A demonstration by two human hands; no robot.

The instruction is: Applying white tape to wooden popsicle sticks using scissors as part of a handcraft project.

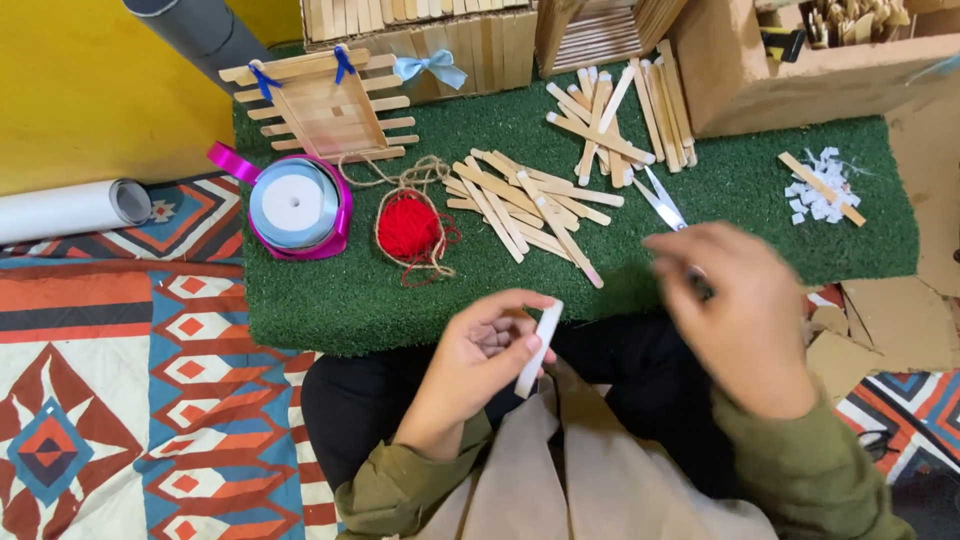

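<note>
**White strip in left hand, scissors in right, both at near edge of turf mat**

White strip [538, 348]: flat, narrow, tilted slightly off upright. Sits over the lap, just past the near edge of the green turf mat [330, 300]. Pinched by the left hand's fingers [500, 335], thumb one side, fingertips curled on the other; top end sticks out above them.

Left hand [478, 360]: palm up and toward the body, wrist bent, olive sleeve [400, 480] comes in from bottom centre.

Right hand [745, 310]: back of hand to camera, motion-blurred, fingers closed around the handles of the scissors [662, 203]. Blades point up-left onto the mat, look nearly shut; blur, can't say more. The hands are near each other, not touching.

Room: bare turf strip along the near edge in front of both hands. Beyond it, loose pile of wooden craft sticks [525, 210], second pile [610, 120] farther back. Red yarn ball [408, 228] with twine left of the first pile, ribbon spool [295, 205] just beside that. Stick-built frame [325, 105] at back left. Small white scraps [822, 190] with one stick at far right. Cardboard box [800, 70] blocks the back right corner. Patterned rug [120, 380] left of the mat, paper roll [70, 210] on it.
</note>
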